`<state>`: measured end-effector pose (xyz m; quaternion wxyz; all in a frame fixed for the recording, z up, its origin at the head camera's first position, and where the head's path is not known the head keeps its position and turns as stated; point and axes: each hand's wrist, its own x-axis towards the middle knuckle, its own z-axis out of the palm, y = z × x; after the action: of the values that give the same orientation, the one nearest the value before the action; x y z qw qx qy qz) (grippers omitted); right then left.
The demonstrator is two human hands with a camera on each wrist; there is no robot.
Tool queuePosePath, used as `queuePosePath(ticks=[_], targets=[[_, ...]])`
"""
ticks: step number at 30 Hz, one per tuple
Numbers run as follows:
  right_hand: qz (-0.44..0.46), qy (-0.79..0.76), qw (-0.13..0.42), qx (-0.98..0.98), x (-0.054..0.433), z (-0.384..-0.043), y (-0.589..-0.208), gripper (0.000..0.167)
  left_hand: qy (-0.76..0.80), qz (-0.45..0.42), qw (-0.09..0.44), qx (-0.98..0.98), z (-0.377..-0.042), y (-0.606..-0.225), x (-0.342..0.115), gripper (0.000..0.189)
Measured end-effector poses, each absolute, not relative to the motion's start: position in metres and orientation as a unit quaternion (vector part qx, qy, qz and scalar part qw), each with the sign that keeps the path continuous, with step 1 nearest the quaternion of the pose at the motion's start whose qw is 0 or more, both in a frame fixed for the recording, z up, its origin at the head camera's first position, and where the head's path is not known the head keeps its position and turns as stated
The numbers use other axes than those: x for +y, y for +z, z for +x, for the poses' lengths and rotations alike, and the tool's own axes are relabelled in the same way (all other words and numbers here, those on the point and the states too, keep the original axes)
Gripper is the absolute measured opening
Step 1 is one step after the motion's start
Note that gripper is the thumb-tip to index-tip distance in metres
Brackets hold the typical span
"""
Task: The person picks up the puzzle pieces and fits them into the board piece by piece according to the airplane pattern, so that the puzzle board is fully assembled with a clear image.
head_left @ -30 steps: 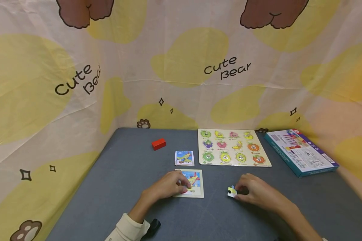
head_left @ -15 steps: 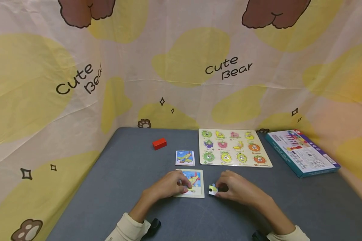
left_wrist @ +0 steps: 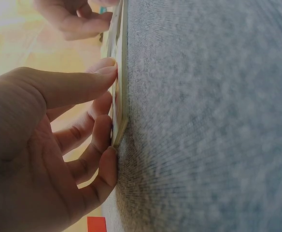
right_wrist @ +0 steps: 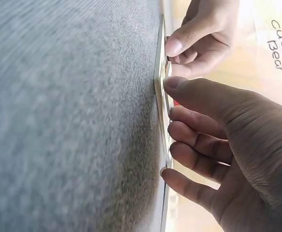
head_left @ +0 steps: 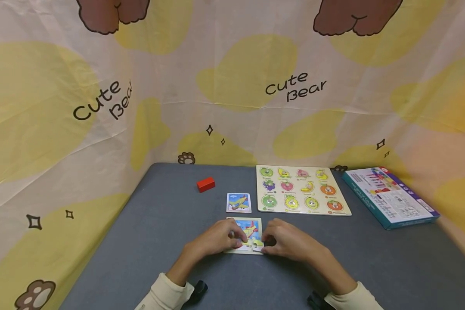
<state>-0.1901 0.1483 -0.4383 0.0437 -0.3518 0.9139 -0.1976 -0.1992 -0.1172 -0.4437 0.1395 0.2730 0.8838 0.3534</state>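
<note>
A wooden jigsaw puzzle board [head_left: 258, 226] with an airplane picture lies at the middle of the table. My left hand [head_left: 220, 236] rests on its left part, fingertips and thumb down on the picture, covering some pieces. In the left wrist view, the fingertips of that left hand [left_wrist: 59, 125] stay against the board's top side. My right hand [head_left: 288, 241] pinches a puzzle piece [head_left: 257, 244] by its edge, over the board's lower right corner. The right wrist view shows this puzzle piece [right_wrist: 168, 72] slightly tilted above the board, under the thumb of the right hand [right_wrist: 228, 121].
Just behind the board lies a small airplane picture card [head_left: 238, 203]. A red block [head_left: 206, 184] is at the back left. A fruit puzzle board [head_left: 303, 190] sits at the back, with a teal and purple box [head_left: 391, 198] on its right. Printed cloth walls [head_left: 232, 86] border the table.
My right hand has moved left with the puzzle piece, from the table at the right to over the board's lower right corner. My left hand has stayed in place.
</note>
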Motion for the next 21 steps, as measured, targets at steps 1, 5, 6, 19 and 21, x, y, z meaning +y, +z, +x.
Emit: queuePosePath(ticks=[1,5,6,19,21], targets=[[-0.353,-0.198,0.044,0.913,0.1471,-0.1907,-0.4387,0.018,0.354,0.273,0.14,0.883,-0.1993,-0.4437,-0.1171,0.013],[-0.35,-0.205,0.053,0.912,0.1431,-0.1932,-0.4384,0.017,0.352,0.277,0.14,0.883,-0.2002,-0.4441,-0.1171,0.013],[-0.35,-0.206,0.054,0.912,0.1423,-0.1941,-0.4386,0.017,0.353,0.278,0.14,0.882,-0.2003,-0.4441,-0.1171,0.013],[-0.364,-0.218,0.039,0.905,0.1401,-0.197,-0.4411,0.018,0.351,0.29,0.127,0.881,-0.2013,-0.4449,-0.1164,0.013],[-0.364,-0.221,0.041,0.904,0.1392,-0.1965,-0.4411,0.02,0.353,0.287,0.132,0.881,-0.2009,-0.4441,-0.1163,0.013]])
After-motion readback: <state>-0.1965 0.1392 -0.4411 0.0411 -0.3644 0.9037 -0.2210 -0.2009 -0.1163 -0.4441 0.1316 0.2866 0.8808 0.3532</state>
